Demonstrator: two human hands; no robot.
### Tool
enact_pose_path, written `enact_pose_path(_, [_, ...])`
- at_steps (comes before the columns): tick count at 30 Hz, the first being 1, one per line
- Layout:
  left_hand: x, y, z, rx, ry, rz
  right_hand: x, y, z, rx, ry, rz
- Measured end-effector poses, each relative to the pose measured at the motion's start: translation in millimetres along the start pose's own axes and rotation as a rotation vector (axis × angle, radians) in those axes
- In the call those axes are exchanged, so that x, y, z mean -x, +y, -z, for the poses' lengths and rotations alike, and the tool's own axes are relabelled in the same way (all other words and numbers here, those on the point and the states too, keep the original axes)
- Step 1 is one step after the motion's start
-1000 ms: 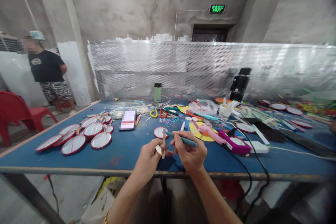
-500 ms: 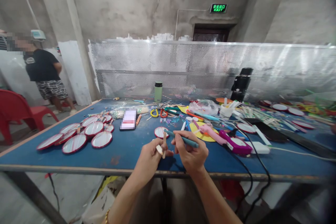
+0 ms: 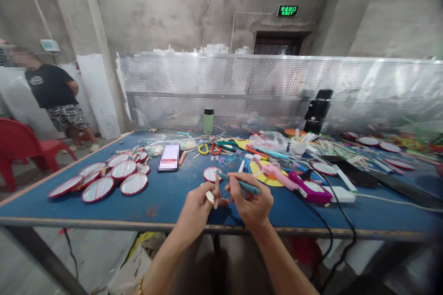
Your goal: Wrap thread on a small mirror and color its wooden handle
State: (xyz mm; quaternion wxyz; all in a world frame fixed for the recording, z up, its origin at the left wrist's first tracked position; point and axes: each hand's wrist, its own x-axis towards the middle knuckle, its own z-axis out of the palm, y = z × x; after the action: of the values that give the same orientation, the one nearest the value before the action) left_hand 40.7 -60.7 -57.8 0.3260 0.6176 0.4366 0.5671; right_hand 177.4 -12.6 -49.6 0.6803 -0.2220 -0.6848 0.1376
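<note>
My left hand [image 3: 198, 203] is closed on a flat wooden craft stick [image 3: 217, 186], held nearly upright above the table's front edge. Something white [image 3: 209, 197], perhaps a wrap, sits on a digit of that hand. In a writing grip, my right hand [image 3: 255, 203] holds a teal pen [image 3: 247, 186]. Its tip points left and appears to be at the upper end of the stick; whether they touch I cannot tell. Just behind the stick lies a round red-rimmed disc [image 3: 209, 174] with a pale, shiny face.
Several red-rimmed discs [image 3: 98, 189] are piled at the left, near a phone [image 3: 169, 156]. Pliers [image 3: 203, 149] and a green bottle [image 3: 208, 122] stand farther back. A pink-and-purple device [image 3: 313, 192] with cables lies right. A person [image 3: 55, 85] stands beyond the table.
My hands stay almost in place; the right hand and pen have shifted very slightly left. The person in the background has moved a little to the left.
</note>
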Motion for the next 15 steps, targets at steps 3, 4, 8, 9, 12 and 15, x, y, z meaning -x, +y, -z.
enact_pose_path(3, [0.3,-1.9,0.3,0.021,-0.015,0.018,0.5,0.6,-0.3,-0.054,0.071,-0.040])
enact_pose_path(4, [0.4,-2.4,0.4,0.036,-0.020,0.029,0.5,0.8,-0.3,-0.073,0.092,-0.056])
enact_pose_path(8, [0.9,-2.5,0.8,0.090,-0.022,0.057,0.7,1.4,0.1,-0.095,0.096,-0.084])
enact_pose_path(9, [1.1,-2.4,0.8,0.092,-0.021,0.056,0.8,1.7,0.2,-0.096,0.086,-0.086])
enact_pose_path(12, [1.4,-2.6,0.9,0.089,-0.021,0.049,1.4,2.6,0.6,-0.103,0.061,-0.092])
enact_pose_path(15, [1.5,-3.6,1.1,0.074,-0.022,0.041,1.6,2.6,0.8,-0.103,0.050,-0.085])
